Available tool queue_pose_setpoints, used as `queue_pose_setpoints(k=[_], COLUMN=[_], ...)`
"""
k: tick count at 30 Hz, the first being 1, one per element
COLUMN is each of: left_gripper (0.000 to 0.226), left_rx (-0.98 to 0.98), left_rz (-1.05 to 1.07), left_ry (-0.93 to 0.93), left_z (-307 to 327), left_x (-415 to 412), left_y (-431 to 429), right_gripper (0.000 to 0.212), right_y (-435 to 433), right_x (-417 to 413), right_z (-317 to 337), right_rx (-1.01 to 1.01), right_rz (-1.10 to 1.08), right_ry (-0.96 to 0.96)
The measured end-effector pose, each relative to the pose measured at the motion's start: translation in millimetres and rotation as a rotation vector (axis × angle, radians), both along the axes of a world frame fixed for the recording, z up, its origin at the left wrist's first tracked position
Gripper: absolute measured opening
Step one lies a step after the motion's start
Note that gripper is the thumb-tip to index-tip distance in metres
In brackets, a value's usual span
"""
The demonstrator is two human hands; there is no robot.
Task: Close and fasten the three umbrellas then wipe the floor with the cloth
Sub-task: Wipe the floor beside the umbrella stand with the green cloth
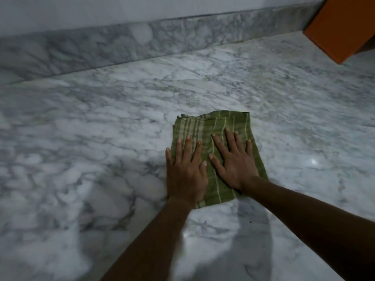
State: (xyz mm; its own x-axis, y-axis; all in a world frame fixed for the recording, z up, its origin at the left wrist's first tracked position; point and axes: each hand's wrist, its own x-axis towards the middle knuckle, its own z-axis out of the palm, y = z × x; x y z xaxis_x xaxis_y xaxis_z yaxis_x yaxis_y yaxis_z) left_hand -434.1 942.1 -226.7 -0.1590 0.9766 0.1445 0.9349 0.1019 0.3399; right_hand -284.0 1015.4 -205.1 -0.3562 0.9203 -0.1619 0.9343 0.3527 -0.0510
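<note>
**Item: floor wiping, hazards**

- Cloth [209, 124]: green with pale stripes, folded flat on the floor [101, 128], just off the centre of the view toward 4 o'clock. Its corner at 11 o'clock is rumpled.
- Left hand [185, 169]: flat, fingers straight and spread, pressing the cloth's 9 o'clock side. It grips nothing. The little finger and the palm's outer edge overhang onto bare marble.
- Right hand [233, 161]: flat, fingers splayed, pressing the cloth's middle and 3 o'clock side. It grips nothing.
- Skirting [101, 43]: marble, running across the view at 12 o'clock.
- Orange object [341, 27]: at 1 o'clock, boxy. What it is cannot be told.
- Umbrellas: none in view, so their fastening cannot be checked here.

**Likely faults**

- With neither hand gripping, a hard push may slide the palms over the cloth and leave it behind.
- The rumpled corner may fold under and bunch, leaving a strip unwiped.
- The overhanging left palm may smear the marble.
- Polished marble shows bright spots [313, 161]. If these are wet, leaning weight may skid.
- A push toward 1 o'clock may meet the orange object.
</note>
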Motion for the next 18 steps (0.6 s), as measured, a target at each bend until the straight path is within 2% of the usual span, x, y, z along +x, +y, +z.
queue_pose_setpoints(k=[9, 14, 18], left_gripper=[0.058, 0.061, 0.061], left_rx=[-0.043, -0.091, -0.137], left_rz=[0.227, 0.445, 0.542], left_ry=[0.059, 0.109, 0.206], left_z=[4, 5, 0], left_x=[-167, -304, -411], left_y=[-187, -290, -361], right_gripper=[0.076, 0.076, 0.076], right_y=[-130, -218, -278], right_x=[-185, -343, -461], right_z=[19, 6, 0], right_rx=[-0.167, -0.169, -0.145], right_rz=[0.430, 0.534, 0.602], right_ry=[-0.171, -0.020, 0.017])
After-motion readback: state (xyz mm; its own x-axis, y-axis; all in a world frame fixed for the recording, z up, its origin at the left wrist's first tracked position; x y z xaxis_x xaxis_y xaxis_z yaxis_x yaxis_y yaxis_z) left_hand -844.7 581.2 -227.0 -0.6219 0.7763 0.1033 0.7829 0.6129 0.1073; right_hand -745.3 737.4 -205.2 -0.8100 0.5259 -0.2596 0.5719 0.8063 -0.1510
